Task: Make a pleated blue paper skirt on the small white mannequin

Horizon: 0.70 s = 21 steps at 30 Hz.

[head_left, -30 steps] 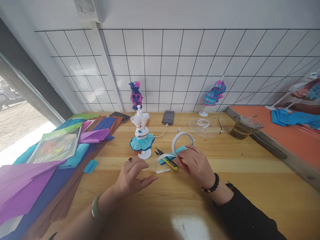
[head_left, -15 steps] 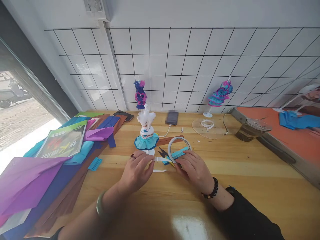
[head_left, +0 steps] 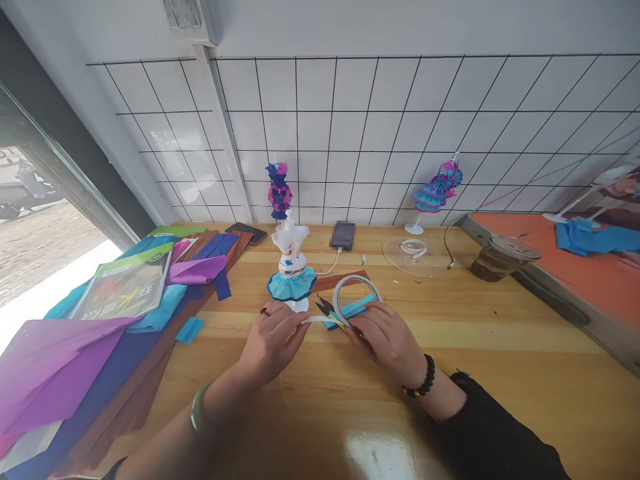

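Note:
My left hand (head_left: pixel 273 341) pinches the free end of a white tape strip (head_left: pixel 321 319). The strip runs across to a tape roll (head_left: pixel 338 299), which stands on edge in the grip of my right hand (head_left: pixel 393 339). Behind the roll lie a folded light-blue paper strip (head_left: pixel 361 305) and scissors (head_left: pixel 325 305) with dark blades, their handles partly hidden by the roll and my right hand. Just beyond my left hand stands a small white dress form (head_left: pixel 291 263) with a turquoise ruffled paper skirt (head_left: pixel 291 285).
Coloured paper sheets (head_left: pixel 65 373) and a packet (head_left: pixel 125 283) cover the left side. At the back are a phone (head_left: pixel 246 233), a cabled dark device (head_left: pixel 343 235) and two dressed forms, one purple-blue (head_left: pixel 279 192), one turquoise-pink (head_left: pixel 440 188). A lidded cup (head_left: pixel 505 259) stands right.
The short white strip that showed below the tape between my hands no longer shows there. Both hands keep nearly the same place and hold; the view has shifted slightly.

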### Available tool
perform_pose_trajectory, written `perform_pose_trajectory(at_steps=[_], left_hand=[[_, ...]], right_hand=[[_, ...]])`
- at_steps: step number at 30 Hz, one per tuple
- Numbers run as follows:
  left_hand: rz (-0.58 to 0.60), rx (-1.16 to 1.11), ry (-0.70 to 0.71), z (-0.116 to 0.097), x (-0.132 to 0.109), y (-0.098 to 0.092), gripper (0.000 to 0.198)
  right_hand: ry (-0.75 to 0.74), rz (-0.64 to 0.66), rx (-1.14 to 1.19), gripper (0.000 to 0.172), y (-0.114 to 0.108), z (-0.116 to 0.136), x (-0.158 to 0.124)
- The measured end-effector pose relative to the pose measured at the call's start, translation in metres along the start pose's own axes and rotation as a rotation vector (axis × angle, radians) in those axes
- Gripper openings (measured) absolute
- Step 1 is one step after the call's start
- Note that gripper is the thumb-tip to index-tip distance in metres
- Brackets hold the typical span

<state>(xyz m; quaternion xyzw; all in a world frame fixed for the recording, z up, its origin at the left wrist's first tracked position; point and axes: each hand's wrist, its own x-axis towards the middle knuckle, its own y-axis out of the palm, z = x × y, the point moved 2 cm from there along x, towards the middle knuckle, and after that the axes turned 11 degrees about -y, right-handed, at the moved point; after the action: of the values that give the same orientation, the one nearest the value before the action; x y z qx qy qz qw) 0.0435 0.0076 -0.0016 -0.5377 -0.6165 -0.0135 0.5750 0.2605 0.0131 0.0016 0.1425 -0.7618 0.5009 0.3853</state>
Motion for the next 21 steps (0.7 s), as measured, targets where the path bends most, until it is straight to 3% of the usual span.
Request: perform_pose_trajectory(at_steps=[21], left_hand=[[0.049, -0.019, -0.028, -0.001, 0.01, -0.013, 0.009]], right_hand=[[0.031, -0.007, -0.041, 0.008, 0.001, -0.007, 0.006]])
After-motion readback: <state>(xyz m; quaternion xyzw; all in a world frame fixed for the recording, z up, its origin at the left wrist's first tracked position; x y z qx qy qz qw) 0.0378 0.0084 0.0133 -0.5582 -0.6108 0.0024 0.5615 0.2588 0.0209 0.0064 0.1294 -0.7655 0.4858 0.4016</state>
